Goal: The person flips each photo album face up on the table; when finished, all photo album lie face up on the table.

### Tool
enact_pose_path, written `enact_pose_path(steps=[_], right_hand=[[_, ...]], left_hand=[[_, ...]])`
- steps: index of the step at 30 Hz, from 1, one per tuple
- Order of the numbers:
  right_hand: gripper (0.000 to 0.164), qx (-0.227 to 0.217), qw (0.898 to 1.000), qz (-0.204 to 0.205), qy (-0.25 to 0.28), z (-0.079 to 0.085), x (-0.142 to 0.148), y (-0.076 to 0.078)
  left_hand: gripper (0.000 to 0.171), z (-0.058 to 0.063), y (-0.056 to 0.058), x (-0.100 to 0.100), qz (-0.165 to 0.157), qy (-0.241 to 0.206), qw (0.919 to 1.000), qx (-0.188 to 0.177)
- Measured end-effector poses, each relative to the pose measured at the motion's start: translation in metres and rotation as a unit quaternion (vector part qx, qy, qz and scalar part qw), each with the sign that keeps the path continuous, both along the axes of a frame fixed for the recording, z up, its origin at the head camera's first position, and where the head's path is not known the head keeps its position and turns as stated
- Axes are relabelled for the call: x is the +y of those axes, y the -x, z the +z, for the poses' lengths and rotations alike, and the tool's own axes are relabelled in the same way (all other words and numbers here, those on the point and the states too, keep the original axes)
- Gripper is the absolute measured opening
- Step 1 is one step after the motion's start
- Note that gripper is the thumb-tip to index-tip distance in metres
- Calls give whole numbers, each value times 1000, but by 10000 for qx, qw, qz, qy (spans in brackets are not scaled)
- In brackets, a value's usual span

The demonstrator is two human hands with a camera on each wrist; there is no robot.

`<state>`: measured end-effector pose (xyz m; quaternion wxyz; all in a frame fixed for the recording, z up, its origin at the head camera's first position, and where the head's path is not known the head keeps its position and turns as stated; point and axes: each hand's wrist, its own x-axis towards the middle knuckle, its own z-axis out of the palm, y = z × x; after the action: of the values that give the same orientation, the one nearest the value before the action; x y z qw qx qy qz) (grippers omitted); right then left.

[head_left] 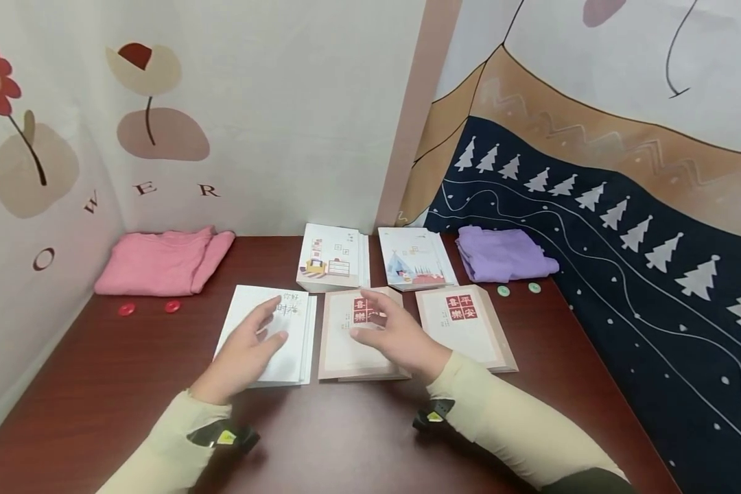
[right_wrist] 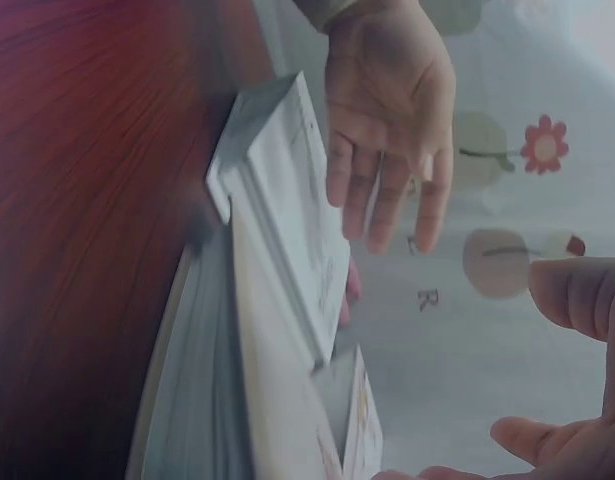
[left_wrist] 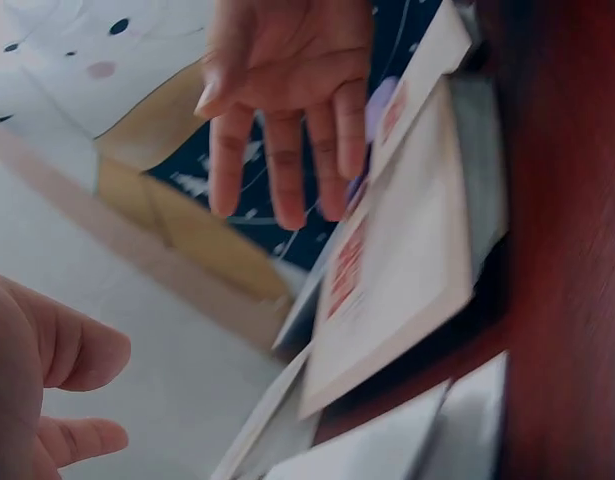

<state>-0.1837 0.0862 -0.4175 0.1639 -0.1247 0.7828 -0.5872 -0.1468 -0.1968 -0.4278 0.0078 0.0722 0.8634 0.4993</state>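
Observation:
My left hand (head_left: 242, 355) hovers over a white notebook (head_left: 287, 357) with grey lettering on its cover, fingers spread and holding nothing. To its right, my right hand (head_left: 403, 336) hangs above a beige-bordered notebook (head_left: 346, 357) marked with red squares, partly covering that mark. The left wrist view shows the right hand's palm (left_wrist: 297, 90) with relaxed fingers, apart from the notebooks. In the right wrist view the left hand (right_wrist: 387, 110) likewise has extended fingers beside the white notebook (right_wrist: 297, 200). A matching beige-bordered notebook (head_left: 469, 343) lies at the right.
Behind these lie two thick illustrated notebooks (head_left: 330, 250) (head_left: 414, 250). A folded pink cloth (head_left: 160, 261) with two red buttons (head_left: 172, 307) sits at the left. At the right, a folded purple cloth (head_left: 503, 254) has two green buttons (head_left: 503, 291) before it. Printed cloth walls (head_left: 272, 116) surround the brown table (head_left: 339, 446).

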Motion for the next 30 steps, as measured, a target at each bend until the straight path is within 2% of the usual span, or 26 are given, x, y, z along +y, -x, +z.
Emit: enact_pose_path(steps=[5, 11, 14, 19, 27, 30], right_hand=[[79, 100, 9992, -320, -223, -6, 22, 1], [80, -98, 9979, -460, -456, -17, 40, 2], [80, -195, 9967, -538, -579, -22, 44, 1], [81, -248, 9966, -599, -515, -26, 45, -2], [78, -300, 9979, -457, -356, -27, 42, 0], [75, -94, 9966, -524, -627, -29, 41, 1]], left_hand=[[65, -11, 5, 24, -248, -115, 9986, -447], [71, -18, 9, 49, -560, -38, 9929, -1047], [74, -20, 11, 59, -592, 82, 9901, -1272], [77, -21, 12, 69, -568, 368, 9897, -1261], [80, -18, 18, 78, -482, -44, 9873, -1513], [79, -20, 23, 80, -408, -176, 9853, -1647]])
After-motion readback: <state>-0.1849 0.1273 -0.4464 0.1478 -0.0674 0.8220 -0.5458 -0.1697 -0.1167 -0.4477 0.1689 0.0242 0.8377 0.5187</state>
